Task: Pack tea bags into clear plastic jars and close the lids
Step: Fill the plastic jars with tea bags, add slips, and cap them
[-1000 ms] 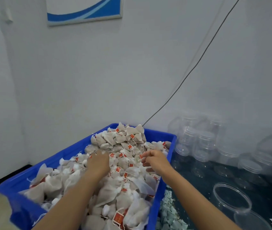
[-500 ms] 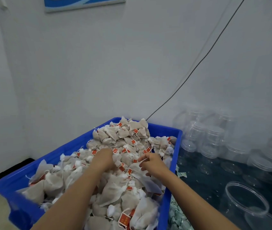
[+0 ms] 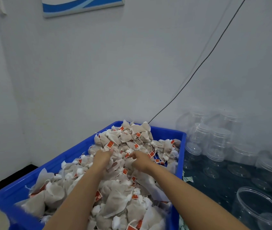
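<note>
Both hands are down in the blue crate point(image 3: 69, 161), which is heaped with tea bags point(image 3: 115, 199), pale pyramid sachets with red tags on strings. The left hand point(image 3: 102, 157) lies knuckles-up on the pile near the far end, its fingers curled down into the tea bags; the fingertips are buried, so whether it has closed on any I cannot tell. Just beside it, the right hand point(image 3: 141, 160) has its fingers bent and gathered on a small clump of tea bags, thumb and fingers pinching at them. The two hands sit close together with only a narrow gap of sachets between them.

To the right of the crate, on the dark worktop point(image 3: 215, 185), stands a cluster of clear plastic jars point(image 3: 218, 143) with lids on, stacked against the white wall point(image 3: 98, 72). Nearer, at the lower right, an open jar point(image 3: 258, 208) stands upright without a lid, nothing visible inside. A thin black cable point(image 3: 198, 63) runs down the wall behind the crate, and the edge of a blue-and-white picture point(image 3: 82, 5) shows at the top.
</note>
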A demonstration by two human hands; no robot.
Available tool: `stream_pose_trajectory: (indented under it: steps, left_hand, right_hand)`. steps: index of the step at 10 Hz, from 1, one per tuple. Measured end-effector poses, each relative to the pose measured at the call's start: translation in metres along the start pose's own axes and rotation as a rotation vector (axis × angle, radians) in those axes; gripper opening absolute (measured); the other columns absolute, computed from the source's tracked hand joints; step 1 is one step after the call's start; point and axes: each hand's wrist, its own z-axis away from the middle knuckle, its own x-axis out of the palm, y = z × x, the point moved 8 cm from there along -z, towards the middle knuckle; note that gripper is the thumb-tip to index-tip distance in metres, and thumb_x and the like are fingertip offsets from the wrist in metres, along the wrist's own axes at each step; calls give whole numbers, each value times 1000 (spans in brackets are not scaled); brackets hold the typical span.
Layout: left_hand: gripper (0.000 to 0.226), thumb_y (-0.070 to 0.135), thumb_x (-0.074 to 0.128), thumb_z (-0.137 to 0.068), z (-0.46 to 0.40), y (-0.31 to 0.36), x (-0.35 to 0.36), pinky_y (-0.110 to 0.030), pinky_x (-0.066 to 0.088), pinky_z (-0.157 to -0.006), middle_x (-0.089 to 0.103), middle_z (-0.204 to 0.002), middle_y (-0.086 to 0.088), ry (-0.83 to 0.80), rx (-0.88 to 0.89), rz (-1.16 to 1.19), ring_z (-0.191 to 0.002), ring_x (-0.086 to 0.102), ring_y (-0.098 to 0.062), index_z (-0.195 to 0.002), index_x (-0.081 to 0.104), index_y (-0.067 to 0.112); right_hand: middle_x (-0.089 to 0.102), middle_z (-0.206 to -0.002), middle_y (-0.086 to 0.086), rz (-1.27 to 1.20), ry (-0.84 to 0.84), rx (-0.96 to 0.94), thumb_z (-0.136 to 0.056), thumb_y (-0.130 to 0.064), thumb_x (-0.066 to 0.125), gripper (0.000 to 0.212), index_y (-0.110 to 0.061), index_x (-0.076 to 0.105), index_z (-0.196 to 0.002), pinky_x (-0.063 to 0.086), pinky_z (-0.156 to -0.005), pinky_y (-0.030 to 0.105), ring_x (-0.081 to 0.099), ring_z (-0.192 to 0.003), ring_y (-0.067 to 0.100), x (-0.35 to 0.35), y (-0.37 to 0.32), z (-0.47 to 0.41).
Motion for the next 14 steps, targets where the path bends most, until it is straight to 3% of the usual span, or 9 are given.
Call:
stream_pose_trajectory:
  steps: [2,4,5,7,8,9,12,13,14]
  left_hand:
    - [57,29,51,-99,-12,-9,1,-45,44,-104,43,-144,-19,44,-16,-68,-127,47,-36,-149,30,8]
    - [44,16,46,-101,-24,-9,4,-41,45,-85,46,-141,-24,20,17,-21,-126,49,-39,-140,39,-5]
    - [37,6,48,-98,-29,-13,1,-39,48,-78,52,-134,-27,6,57,-4,-121,54,-40,-132,47,-9]
    - [39,6,46,-98,-27,-18,4,-48,45,-101,49,-136,-30,-40,18,34,-125,50,-43,-134,45,-11]
    - [37,16,52,-99,-16,-24,7,-49,41,-106,54,-131,-27,-86,-147,140,-123,51,-40,-130,50,-5]
    - [21,16,52,-98,-2,-26,22,-55,45,-100,60,-125,-22,-262,-253,372,-122,55,-35,-114,56,3]
    - [50,24,68,-80,20,1,40,-55,56,-81,62,-123,-23,-512,-168,648,-112,60,-36,-127,55,11]
    - [48,32,61,-89,29,2,43,-59,52,-82,61,-126,-25,-569,-163,654,-118,58,-38,-132,52,12]
    - [41,30,56,-94,45,4,50,-61,51,-82,62,-122,-27,-634,-143,581,-114,60,-41,-130,51,10]
  right_hand:
    - [16,-157,13,217,-141,11,-91,-26,60,72,-35,20,-150,25,-115,52,19,-143,39,37,8,-33]
    - [-1,-159,16,480,-131,-17,-82,-51,66,91,-41,6,-150,13,-113,61,-2,-143,48,62,5,-52]
    - [9,-155,18,498,-63,-94,-89,-44,60,71,-35,20,-147,27,-110,58,7,-141,48,59,0,-56]
    - [42,-134,17,363,63,-145,-93,-14,48,40,-23,49,-132,36,-103,44,38,-125,40,44,-7,-47]
    - [63,-109,13,134,176,-197,-87,-10,54,20,-13,62,-105,45,-86,33,58,-102,29,30,-17,-39]
    - [62,-85,1,-82,171,-192,-88,-5,52,15,-17,58,-81,40,-68,27,53,-77,14,19,-21,-29]
    - [59,-93,0,-288,129,-365,-94,-2,49,17,-14,60,-91,47,-67,21,55,-85,15,-27,-62,8]
    - [61,-96,-1,-350,52,-346,-91,-14,62,9,-21,62,-96,51,-62,18,59,-83,11,-39,-59,25]
    - [60,-107,0,-426,-13,-276,-85,-13,71,31,-23,58,-111,56,-65,19,62,-93,12,-53,-46,45]
